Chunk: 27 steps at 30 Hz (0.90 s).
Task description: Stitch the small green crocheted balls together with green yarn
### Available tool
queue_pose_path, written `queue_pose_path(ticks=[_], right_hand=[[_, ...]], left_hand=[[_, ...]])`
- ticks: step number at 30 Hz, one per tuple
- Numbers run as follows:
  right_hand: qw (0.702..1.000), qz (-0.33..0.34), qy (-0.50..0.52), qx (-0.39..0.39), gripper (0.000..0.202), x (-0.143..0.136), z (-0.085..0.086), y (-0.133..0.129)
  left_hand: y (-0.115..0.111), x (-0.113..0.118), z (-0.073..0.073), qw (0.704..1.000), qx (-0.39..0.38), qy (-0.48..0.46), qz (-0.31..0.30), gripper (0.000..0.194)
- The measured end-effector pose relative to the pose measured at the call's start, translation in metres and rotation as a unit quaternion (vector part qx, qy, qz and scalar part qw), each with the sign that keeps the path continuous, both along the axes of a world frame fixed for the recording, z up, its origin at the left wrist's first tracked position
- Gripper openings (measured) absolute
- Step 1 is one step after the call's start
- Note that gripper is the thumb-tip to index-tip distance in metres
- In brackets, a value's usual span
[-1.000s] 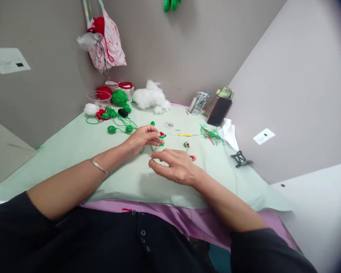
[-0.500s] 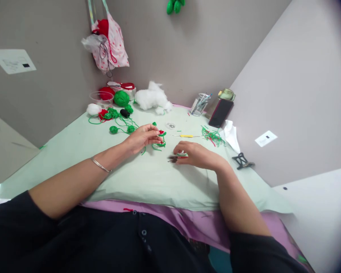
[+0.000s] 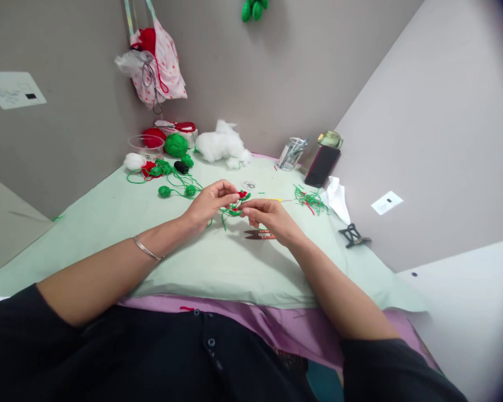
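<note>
Between thumb and fingers my left hand (image 3: 209,204) pinches a small red and green crochet piece (image 3: 243,195). Green yarn tails hang from it to the table. My right hand (image 3: 270,216) has its fingertips closed on the lower green edge of the same piece. Thread snips (image 3: 259,235) with orange handles lie on the table under my right hand, their handle end partly hidden by it. Behind my right hand shows part of a yellow-handled crochet hook (image 3: 272,199).
Yarn balls, among them a green one (image 3: 176,145), stand back left beside white stuffing (image 3: 222,144). Back right are a cup of pens (image 3: 292,153), a phone (image 3: 322,166), green and red yarn scraps (image 3: 310,200), white tissue (image 3: 337,196) and a black claw clip (image 3: 354,236).
My right hand has let go of the snips, leaving them on the table, and moved up and left to the crochet piece. My left hand still holds that piece.
</note>
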State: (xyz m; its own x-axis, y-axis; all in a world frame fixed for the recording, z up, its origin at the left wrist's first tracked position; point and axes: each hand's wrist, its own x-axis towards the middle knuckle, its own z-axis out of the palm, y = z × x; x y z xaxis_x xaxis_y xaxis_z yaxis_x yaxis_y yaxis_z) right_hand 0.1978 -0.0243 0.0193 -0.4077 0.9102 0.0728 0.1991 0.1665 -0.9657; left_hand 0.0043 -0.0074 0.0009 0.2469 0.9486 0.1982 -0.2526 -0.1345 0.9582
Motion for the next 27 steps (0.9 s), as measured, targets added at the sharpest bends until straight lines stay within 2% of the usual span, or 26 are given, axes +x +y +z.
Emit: queue_pose_path(ticks=[4, 9, 15, 22, 27], right_hand=[[0.989, -0.036, 0.124, -0.076, 0.031, -0.012, -0.011, 0.004], [0.974, -0.049, 0.17, -0.144, 0.028, -0.014, -0.017, 0.009], [0.97, -0.041, 0.188, -0.145, 0.028, -0.016, -0.016, 0.008], [0.969, -0.002, 0.169, -0.178, 0.029, -0.018, -0.018, 0.004], [0.965, -0.008, 0.207, -0.161, 0.033, -0.018, -0.015, 0.004]], left_hand=[[-0.002, 0.003, 0.0, 0.999, 0.027, -0.011, 0.024, 0.027], [-0.004, 0.005, -0.004, 0.998, 0.064, 0.012, 0.022, 0.025], [-0.006, 0.004, -0.006, 0.993, 0.094, 0.032, 0.057, 0.023], [-0.003, 0.001, -0.003, 0.989, 0.088, 0.038, 0.114, 0.023], [-0.005, 0.003, -0.002, 0.993, 0.076, 0.019, 0.085, 0.025]])
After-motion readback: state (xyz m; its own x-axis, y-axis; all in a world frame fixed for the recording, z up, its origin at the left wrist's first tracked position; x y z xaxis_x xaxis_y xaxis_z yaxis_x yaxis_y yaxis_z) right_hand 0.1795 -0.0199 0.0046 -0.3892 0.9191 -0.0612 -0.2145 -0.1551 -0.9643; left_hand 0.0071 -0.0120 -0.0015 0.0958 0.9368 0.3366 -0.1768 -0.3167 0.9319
